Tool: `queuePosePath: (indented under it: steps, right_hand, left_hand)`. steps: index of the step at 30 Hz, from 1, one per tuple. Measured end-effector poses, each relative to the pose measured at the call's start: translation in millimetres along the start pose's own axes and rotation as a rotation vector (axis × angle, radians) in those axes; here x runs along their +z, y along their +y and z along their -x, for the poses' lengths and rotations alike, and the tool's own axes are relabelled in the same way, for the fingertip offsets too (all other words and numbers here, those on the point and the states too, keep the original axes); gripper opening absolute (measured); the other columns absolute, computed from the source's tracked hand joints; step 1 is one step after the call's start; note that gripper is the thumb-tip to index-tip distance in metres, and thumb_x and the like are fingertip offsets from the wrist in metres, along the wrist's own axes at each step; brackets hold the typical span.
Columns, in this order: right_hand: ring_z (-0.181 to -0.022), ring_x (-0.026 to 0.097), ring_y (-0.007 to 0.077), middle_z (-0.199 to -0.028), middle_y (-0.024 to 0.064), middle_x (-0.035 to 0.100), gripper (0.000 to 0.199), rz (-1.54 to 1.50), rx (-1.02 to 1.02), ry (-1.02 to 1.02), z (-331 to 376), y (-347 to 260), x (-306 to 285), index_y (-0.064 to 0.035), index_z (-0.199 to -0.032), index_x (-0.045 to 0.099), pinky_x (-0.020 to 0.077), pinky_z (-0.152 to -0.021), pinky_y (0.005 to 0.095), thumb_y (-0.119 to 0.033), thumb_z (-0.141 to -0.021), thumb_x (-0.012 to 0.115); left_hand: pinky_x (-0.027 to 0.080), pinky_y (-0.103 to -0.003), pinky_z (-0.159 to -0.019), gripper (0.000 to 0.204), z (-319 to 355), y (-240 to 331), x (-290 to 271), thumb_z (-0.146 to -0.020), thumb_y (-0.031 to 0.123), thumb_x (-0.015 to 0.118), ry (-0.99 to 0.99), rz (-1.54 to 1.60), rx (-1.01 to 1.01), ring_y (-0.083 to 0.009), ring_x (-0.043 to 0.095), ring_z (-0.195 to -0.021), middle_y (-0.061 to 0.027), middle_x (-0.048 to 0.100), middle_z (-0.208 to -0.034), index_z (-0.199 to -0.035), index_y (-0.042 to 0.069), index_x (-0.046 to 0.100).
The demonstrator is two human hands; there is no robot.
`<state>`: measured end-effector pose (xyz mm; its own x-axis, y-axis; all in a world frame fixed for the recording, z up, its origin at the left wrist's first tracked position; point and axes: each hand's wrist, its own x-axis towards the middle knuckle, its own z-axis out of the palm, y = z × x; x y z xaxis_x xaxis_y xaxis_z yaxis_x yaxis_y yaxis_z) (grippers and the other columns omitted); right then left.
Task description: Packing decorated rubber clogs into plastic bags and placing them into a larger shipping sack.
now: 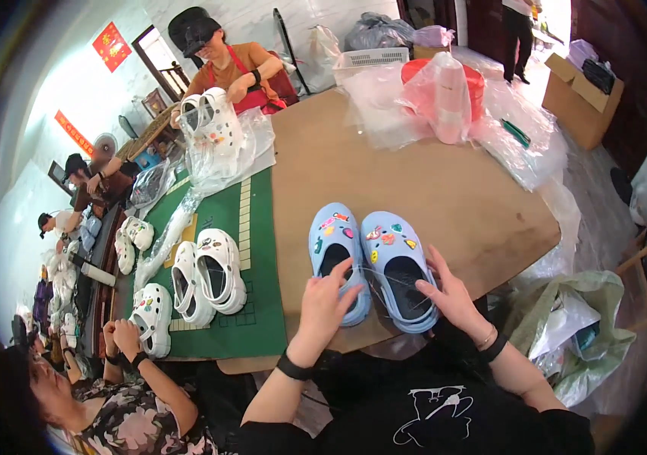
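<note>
A pair of light blue clogs with colourful charms lies side by side before me, toes pointing away: a left clog [334,236] and a right clog [388,244]. My left hand [326,302] bends over the left clog's opening, its index finger and thumb at the inner rim and heel strap. On the other side, my right hand [454,299] grips the right clog's outer rim, thumb over the opening and fingers along the outside. A thin clear strand [390,271] crosses between the two shoes near my fingers; whether I pinch it is too fine to make out.
White clogs [219,265] stand on the green mat [255,326] to my left. Across the brown tabletop [414,174], a person [244,72] handles bagged white clogs [217,136]. Another person's hands [122,337] are at near left. Plastic sheets, a red tub [475,87] and a green cutter [515,133] lie far right; a sack [566,334] stands beside me.
</note>
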<state>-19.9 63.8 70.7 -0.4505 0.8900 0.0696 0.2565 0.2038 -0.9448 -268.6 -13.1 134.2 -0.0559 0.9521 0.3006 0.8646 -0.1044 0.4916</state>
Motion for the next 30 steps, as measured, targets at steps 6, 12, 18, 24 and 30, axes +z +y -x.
queuePosePath:
  steps: [6,12,18,24,30]
  right_hand:
    - [-0.112,0.059,0.0375,-0.127,0.0218,0.058,0.056,0.316,0.119,0.162,-5.6,-2.8,8.7,-0.015,-0.143,0.042,0.048,-0.094,0.0455,-0.024,-0.089,0.053]
    - [-0.103,0.062,0.0382,-0.134,0.0203,0.053,0.058,0.418,-0.107,0.046,-13.3,-0.7,14.3,-0.0132,-0.146,0.035,0.0531,-0.086,0.0437,-0.023,-0.091,0.048]
    - [-0.092,0.065,0.0382,-0.125,0.0208,0.058,0.058,0.434,-0.117,0.137,6.2,-6.2,7.4,-0.0137,-0.147,0.034,0.0542,-0.077,0.0459,-0.022,-0.091,0.049]
    - [-0.086,0.064,0.0398,-0.107,0.0218,0.065,0.055,0.478,-0.152,0.187,-13.0,-11.4,-14.8,-0.0178,-0.144,0.04,0.0527,-0.076,0.0481,-0.022,-0.091,0.049]
    - [-0.096,0.062,0.0442,-0.11,0.0274,0.062,0.057,0.476,-0.117,0.108,-60.9,39.3,-59.6,-0.0182,-0.145,0.04,0.0502,-0.085,0.0496,-0.022,-0.089,0.049]
  left_hand:
    - [0.047,-0.039,-0.078,0.037,25.9,32.6,6.0,-0.087,0.009,0.064,-0.067,0.273,0.041,-0.0293,0.059,-0.084,-0.0101,0.064,-0.086,-0.124,0.007,0.061]
    - [0.046,-0.042,-0.089,0.032,55.2,35.2,9.4,-0.096,0.016,0.053,0.147,0.412,-0.065,-0.0341,0.057,-0.095,-0.0216,0.063,-0.109,-0.119,-0.006,0.058]
    - [0.034,-0.041,-0.109,0.056,78.5,-19.2,56.3,-0.099,0.02,0.049,0.325,0.914,-0.584,-0.0295,0.04,-0.133,-0.0172,0.035,-0.149,-0.148,0.0,0.029]
    - [0.026,-0.04,-0.115,0.057,37.0,43.2,51.9,-0.103,0.025,0.044,0.315,1.265,-0.555,-0.0264,0.033,-0.138,-0.0142,0.029,-0.153,-0.151,0.003,0.023]
    - [0.019,-0.04,-0.118,0.059,10.1,6.5,134.6,-0.101,0.02,0.04,0.329,1.335,-0.425,-0.0256,0.027,-0.142,-0.0113,0.021,-0.156,-0.153,0.008,0.015]
